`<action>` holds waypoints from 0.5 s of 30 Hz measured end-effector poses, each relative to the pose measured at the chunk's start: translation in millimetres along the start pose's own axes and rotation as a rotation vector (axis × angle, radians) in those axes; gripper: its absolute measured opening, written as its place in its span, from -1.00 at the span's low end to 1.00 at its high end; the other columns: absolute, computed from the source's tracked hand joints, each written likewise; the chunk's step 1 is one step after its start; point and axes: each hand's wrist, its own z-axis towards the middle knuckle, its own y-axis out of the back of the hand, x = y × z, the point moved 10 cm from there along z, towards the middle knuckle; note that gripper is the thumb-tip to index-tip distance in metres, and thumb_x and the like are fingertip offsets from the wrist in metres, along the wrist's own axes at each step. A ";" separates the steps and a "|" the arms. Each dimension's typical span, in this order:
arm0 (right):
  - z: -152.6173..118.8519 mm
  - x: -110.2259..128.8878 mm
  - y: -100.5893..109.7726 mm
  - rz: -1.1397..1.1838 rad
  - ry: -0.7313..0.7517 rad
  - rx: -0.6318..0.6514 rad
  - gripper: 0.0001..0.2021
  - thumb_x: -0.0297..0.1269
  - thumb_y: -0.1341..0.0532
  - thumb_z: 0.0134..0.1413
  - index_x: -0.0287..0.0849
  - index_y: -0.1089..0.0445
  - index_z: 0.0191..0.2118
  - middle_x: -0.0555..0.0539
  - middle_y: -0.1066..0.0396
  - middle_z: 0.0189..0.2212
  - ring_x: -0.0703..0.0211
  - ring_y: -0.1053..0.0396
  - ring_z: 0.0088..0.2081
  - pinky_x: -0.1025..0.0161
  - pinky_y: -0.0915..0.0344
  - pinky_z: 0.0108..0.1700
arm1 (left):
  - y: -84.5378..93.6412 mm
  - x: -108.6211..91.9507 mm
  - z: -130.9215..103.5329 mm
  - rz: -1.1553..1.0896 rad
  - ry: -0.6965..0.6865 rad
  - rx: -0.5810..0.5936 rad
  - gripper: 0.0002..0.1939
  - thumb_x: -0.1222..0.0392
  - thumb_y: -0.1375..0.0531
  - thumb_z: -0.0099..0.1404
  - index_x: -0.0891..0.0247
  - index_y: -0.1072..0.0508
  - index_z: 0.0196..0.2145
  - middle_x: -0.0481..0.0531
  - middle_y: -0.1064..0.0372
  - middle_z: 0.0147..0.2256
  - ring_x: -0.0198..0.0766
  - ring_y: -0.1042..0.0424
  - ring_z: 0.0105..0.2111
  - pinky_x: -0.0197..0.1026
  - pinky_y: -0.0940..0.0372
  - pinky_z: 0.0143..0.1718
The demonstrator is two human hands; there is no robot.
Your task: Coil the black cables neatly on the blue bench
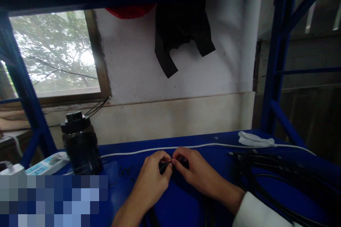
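My left hand and my right hand meet just above the blue shelf, fingertips pinched together and nearly touching. Between them runs a thin dark strand that looks like a twist tie; its exact kind is hard to make out. Behind the fingers, a black cable bundle shows in part. Black cable also hangs down below both hands towards the near edge. Several thin, crinkled black strands lie on the shelf left of my left hand.
At right lies a large coil of black cable. A white cord crosses the back, with a crumpled clear plastic piece on it. A dark bottle and a power strip stand left. Blue posts frame the sides.
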 end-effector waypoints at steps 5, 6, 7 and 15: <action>0.9 -3.0 -1.2 -0.025 -0.016 0.001 -0.93 -0.40 -0.23 0.32 -0.12 -0.46 -0.18 -0.03 -0.53 -0.25 0.08 -0.46 -0.20 0.19 -0.30 -0.16 | -0.9 -5.7 -0.1 -0.020 -0.027 0.012 -0.86 0.35 -0.17 0.32 0.17 -0.50 -0.24 0.01 -0.54 -0.29 -0.15 -0.53 -0.23 -0.18 -0.33 -0.13; 1.3 -3.5 -1.2 -0.028 -0.023 0.002 -0.93 -0.40 -0.23 0.32 -0.12 -0.46 -0.19 -0.03 -0.53 -0.26 0.08 -0.46 -0.21 0.19 -0.30 -0.16 | -1.3 -5.8 -0.1 -0.025 -0.034 0.013 -0.84 0.36 -0.17 0.31 0.16 -0.50 -0.21 0.01 -0.54 -0.28 -0.16 -0.53 -0.22 -0.18 -0.33 -0.13; 1.6 -3.1 -0.7 -0.035 -0.025 0.003 -0.94 -0.40 -0.23 0.32 -0.12 -0.45 -0.20 -0.03 -0.52 -0.26 0.08 -0.46 -0.21 0.18 -0.31 -0.16 | -1.9 -5.8 -0.1 -0.029 -0.039 0.017 -0.82 0.37 -0.16 0.32 0.16 -0.51 -0.20 0.01 -0.54 -0.28 -0.16 -0.53 -0.22 -0.18 -0.33 -0.13; -23.3 56.9 14.8 -0.106 0.067 -0.059 -0.91 -0.38 -0.26 0.29 -0.04 -0.45 -0.14 -0.13 -0.46 -0.09 -0.08 -0.43 -0.06 -0.01 -0.39 0.02 | -1.7 -3.7 0.0 -0.001 -0.032 0.045 -0.80 0.37 -0.16 0.31 0.17 -0.56 -0.27 0.02 -0.58 -0.27 -0.14 -0.54 -0.23 -0.17 -0.32 -0.20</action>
